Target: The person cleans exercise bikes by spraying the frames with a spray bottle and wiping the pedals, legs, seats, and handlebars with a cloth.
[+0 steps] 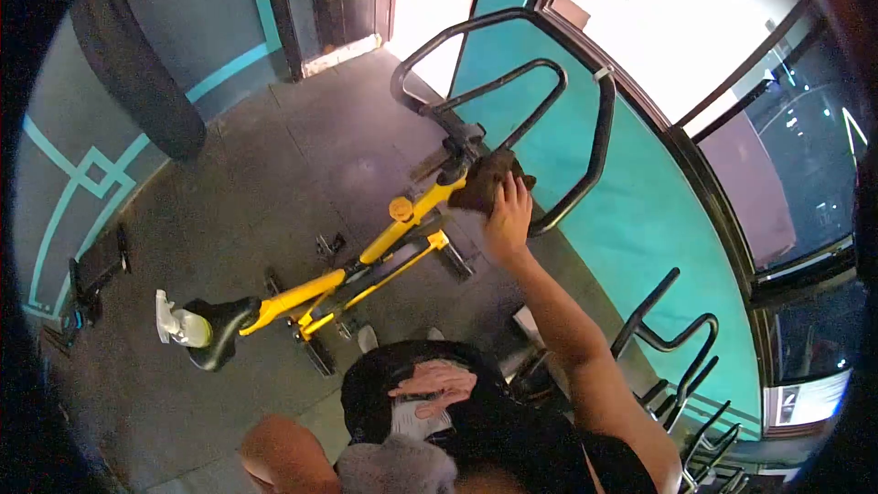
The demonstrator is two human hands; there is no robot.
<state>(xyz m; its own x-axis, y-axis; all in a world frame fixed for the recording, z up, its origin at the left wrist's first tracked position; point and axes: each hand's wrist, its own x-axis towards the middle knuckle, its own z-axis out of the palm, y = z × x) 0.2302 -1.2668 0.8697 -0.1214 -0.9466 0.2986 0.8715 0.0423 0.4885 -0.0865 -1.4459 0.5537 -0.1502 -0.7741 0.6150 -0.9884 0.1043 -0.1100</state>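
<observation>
My right hand (510,218) rests on a dark brown cloth (477,185), its fingers bent over the edge. The cloth lies against the front of a yellow exercise bike (306,293), just below the black handlebars (599,142). At the bike's other end, a spray bottle (190,327) with a white trigger head and yellowish liquid sits on the black saddle (218,348). Only part of my left arm (288,457) shows at the bottom; the left hand is out of sight. A fuzzy grey thing (398,468) is close to my body.
More black handlebars (672,338) stand at the lower right along the teal wall (640,192). Large windows (786,165) run above it. A dark curtain (137,64) hangs at the left, and a door (338,0) is at the back. The floor (265,174) is dark tile.
</observation>
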